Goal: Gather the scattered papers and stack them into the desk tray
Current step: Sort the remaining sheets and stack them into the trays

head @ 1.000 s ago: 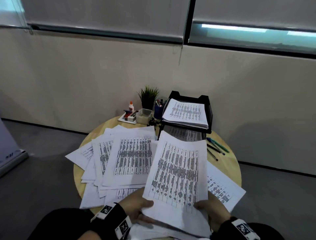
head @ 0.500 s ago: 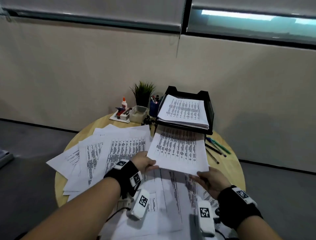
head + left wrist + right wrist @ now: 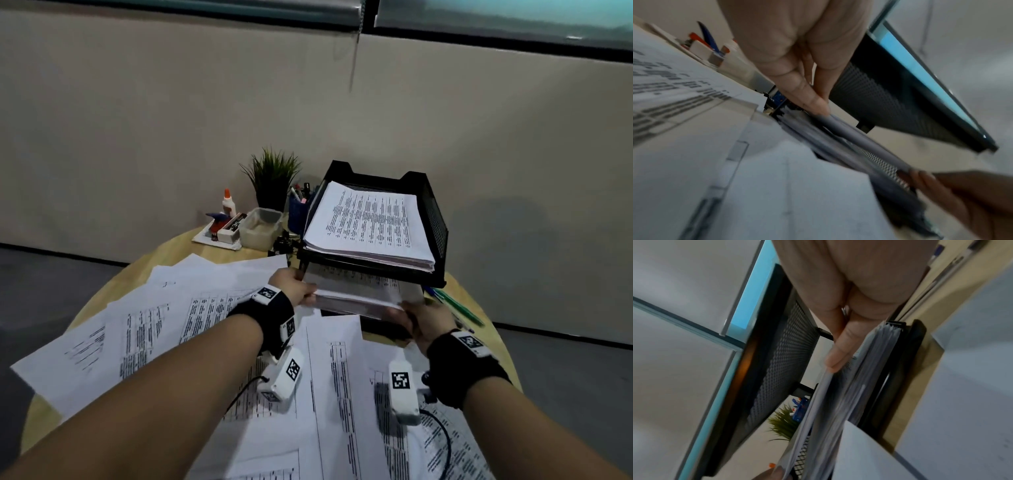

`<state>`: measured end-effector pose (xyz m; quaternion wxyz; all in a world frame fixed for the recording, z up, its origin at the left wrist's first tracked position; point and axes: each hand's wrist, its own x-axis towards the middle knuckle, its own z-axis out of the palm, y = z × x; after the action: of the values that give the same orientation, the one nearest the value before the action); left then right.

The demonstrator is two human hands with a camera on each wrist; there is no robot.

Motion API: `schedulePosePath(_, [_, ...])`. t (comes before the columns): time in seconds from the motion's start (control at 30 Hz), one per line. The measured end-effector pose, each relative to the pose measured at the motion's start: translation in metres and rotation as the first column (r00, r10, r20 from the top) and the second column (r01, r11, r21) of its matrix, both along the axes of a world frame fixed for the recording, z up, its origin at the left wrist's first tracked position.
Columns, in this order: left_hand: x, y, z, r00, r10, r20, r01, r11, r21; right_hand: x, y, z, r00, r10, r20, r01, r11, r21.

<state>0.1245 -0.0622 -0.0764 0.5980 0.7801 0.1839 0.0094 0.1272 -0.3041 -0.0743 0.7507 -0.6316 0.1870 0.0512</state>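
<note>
A black mesh two-tier desk tray (image 3: 435, 219) stands at the back of the round wooden table (image 3: 212, 250). A thick stack of printed papers (image 3: 370, 222) fills its upper tier. My left hand (image 3: 296, 287) and right hand (image 3: 416, 317) pinch the near corners of a printed sheet (image 3: 363, 291), which lies partly inside the lower tier over papers there. In the left wrist view my left hand's thumb (image 3: 807, 97) presses the sheet's edge (image 3: 849, 134). The right wrist view shows my right hand's thumb (image 3: 840, 352) on the sheet (image 3: 818, 402). Several printed papers (image 3: 171, 318) lie scattered across the table.
A small potted plant (image 3: 272, 174), a blue pen cup (image 3: 298, 209), a clear container (image 3: 260, 228) and a white tray with glue and a stapler (image 3: 222, 226) stand left of the desk tray. Green and dark pens (image 3: 459, 308) lie to its right.
Both hands carried the sheet from in front of my chest forward and down; its far edge now sits inside the lower tier. My arms have stretched out.
</note>
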Motion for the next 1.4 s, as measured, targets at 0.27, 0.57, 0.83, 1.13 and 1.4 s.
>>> schedulePosePath(0.27, [0.007,-0.007,-0.011,0.998,-0.031,-0.058,0.061,0.777,0.627,0.012,-0.001,-0.010,0.990,0.049,-0.135,-0.090,0.942,-0.322])
schedulePosePath(0.57, [-0.060,0.008,0.000,0.987,-0.059,-0.151,0.137,0.803,0.579,-0.042,-0.022,0.003,0.978,0.156,-0.141,-0.210,0.771,-0.601])
schedulePosePath(0.83, [-0.169,0.013,-0.026,0.931,-0.160,-0.329,0.354,0.622,0.698,-0.156,-0.016,-0.021,0.892,0.374,-0.254,-0.452,0.742,-0.495])
schedulePosePath(1.13, [-0.258,0.050,-0.028,0.910,0.198,-0.365,0.103,0.743,0.661,-0.240,-0.030,-0.026,0.880,0.416,-0.230,-0.474,0.729,-0.494])
schedulePosePath(1.4, [-0.270,0.081,-0.031,0.874,0.380,-0.303,-0.151,0.805,0.573,-0.243,-0.022,-0.044,0.935,0.301,-0.188,-0.347,0.888,-0.301])
